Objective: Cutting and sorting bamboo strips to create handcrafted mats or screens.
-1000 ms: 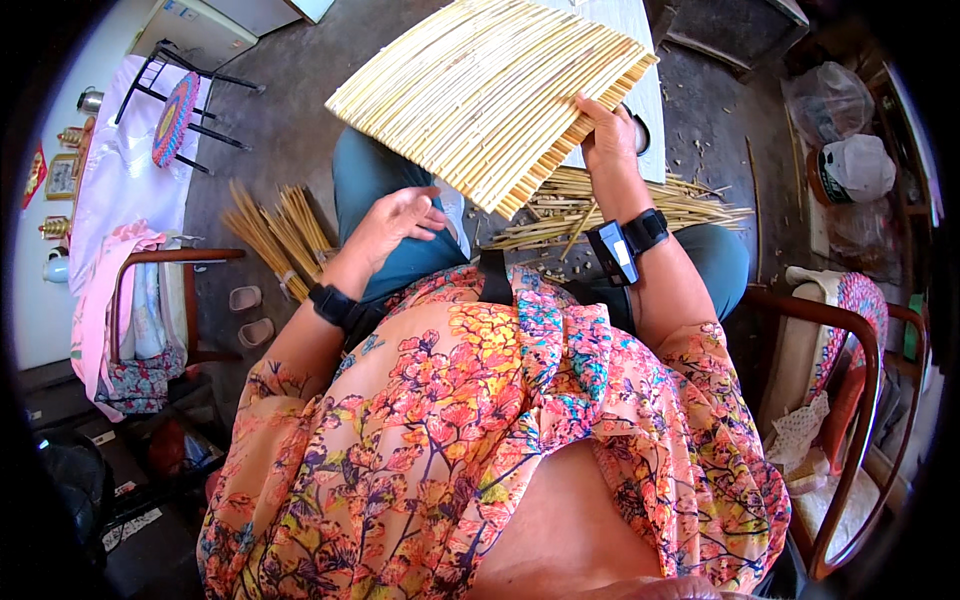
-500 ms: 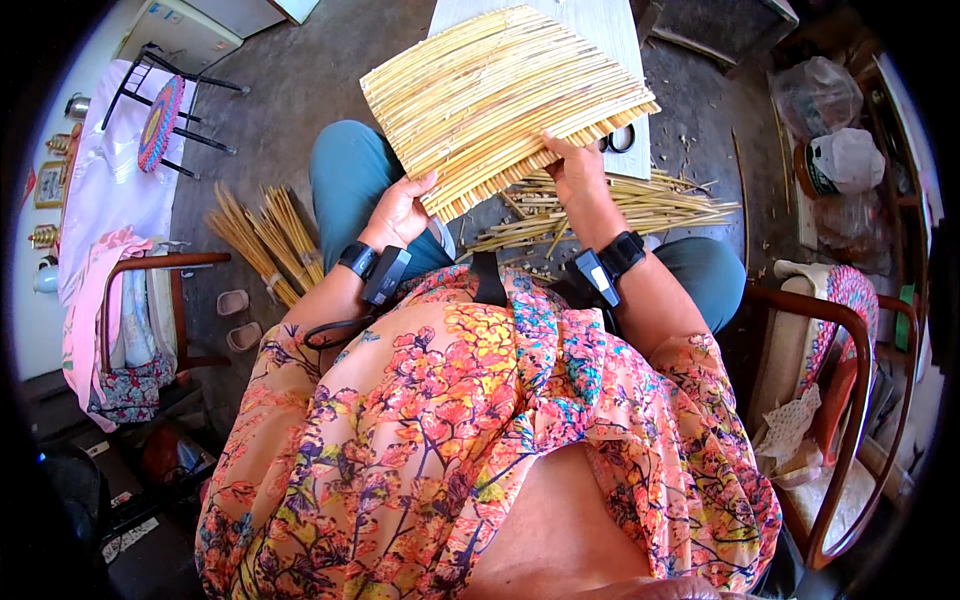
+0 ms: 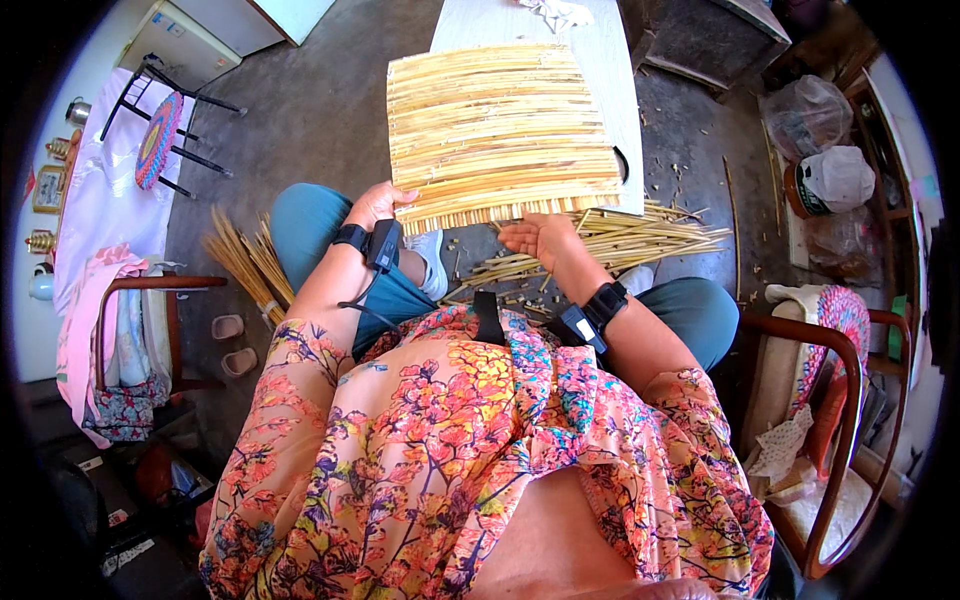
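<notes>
A rectangular mat of straw-coloured stalks [image 3: 500,130], bound side by side, is in front of me over the near part of a white table. My left hand [image 3: 372,206] grips its near left corner, thumb on top and fingers hidden beneath. Just below the near edge, my right hand [image 3: 545,238] is open, palm turned up and fingers stretched to the left. Its fingertips are close to the cut stalk ends; I cannot tell whether they touch. A black loop, like a scissors handle [image 3: 623,163], shows past the mat's right edge, the rest hidden.
Loose cut stalks [image 3: 640,240] lie on the floor between my feet and to the right. Stalk bundles [image 3: 245,255] lie left of my knee. The white table [image 3: 610,60] holds a white cloth [image 3: 557,12]. Wooden armchairs [image 3: 850,350] flank me; a black-legged stool [image 3: 160,140] is far left.
The mat has turned nearly square to me and come lower and nearer. My right hand has let go of its near edge and opened below it; my left hand still holds the corner.
</notes>
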### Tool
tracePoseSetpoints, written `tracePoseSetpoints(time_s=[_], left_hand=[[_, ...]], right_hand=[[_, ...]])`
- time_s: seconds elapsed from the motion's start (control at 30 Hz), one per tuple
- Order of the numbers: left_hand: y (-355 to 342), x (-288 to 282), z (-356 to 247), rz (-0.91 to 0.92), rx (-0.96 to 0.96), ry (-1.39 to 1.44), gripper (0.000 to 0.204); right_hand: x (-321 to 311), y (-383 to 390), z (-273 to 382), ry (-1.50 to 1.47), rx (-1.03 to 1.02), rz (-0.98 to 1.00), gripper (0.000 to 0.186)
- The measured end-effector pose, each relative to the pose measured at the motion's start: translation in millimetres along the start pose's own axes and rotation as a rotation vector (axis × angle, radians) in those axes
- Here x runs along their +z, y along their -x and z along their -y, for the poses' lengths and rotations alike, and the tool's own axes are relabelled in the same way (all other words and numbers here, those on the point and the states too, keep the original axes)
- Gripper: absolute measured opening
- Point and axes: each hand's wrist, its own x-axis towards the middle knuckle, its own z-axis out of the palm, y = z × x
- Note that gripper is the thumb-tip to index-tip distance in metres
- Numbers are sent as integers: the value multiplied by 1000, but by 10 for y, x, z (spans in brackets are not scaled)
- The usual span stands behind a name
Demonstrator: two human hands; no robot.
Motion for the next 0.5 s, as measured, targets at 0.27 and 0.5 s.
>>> tracePoseSetpoints(time_s=[0.27,0.5], left_hand=[[-196,-282,2,-334,195,-175,29],[-149,-258,28,-364,228,-271,24]], right_hand=[[-8,20,162,1222,-623,27,32],[-92,-96,136,2059,-1071,-73,61]])
